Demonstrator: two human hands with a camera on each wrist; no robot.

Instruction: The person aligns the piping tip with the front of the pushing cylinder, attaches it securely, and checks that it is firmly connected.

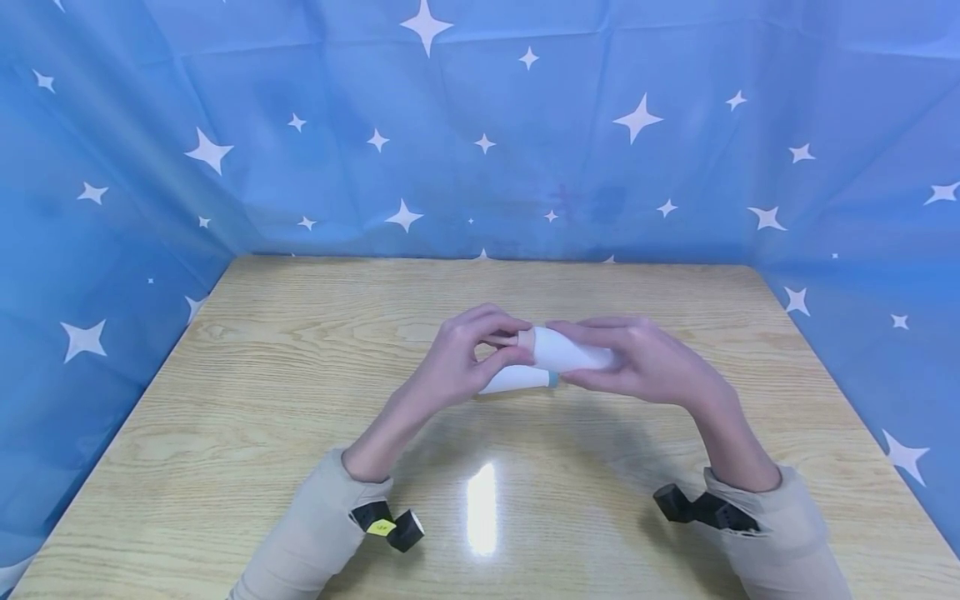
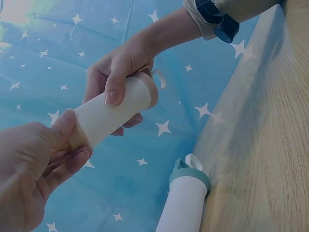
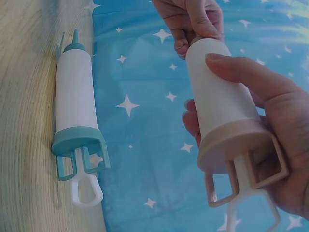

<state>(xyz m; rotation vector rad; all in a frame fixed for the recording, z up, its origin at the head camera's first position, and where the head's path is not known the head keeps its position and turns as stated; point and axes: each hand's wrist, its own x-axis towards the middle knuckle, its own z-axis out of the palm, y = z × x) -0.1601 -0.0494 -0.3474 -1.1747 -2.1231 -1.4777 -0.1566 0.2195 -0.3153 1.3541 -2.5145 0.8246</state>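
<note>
Held above the table is a large white syringe (image 1: 570, 352) with beige ends. My right hand (image 1: 652, 360) grips its barrel, thumb along one side and fingers round the other. With thumb and fingertips, my left hand (image 1: 461, 354) pinches the beige nozzle end (image 2: 78, 137), whose tip is mostly hidden by the fingers. The right wrist view shows the beige collar (image 3: 236, 142) with two finger loops and a white plunger handle (image 3: 244, 176) at the other end. A second white syringe (image 3: 75, 92), with teal collar and teal nozzle, lies on the table behind the hands.
The wood-grain table (image 1: 262, 375) has a bright light reflection near its front middle. A blue curtain (image 1: 480, 167) with white stars hangs behind it and along both sides. Black wrist cameras (image 1: 405, 531) sit on the beige sleeves.
</note>
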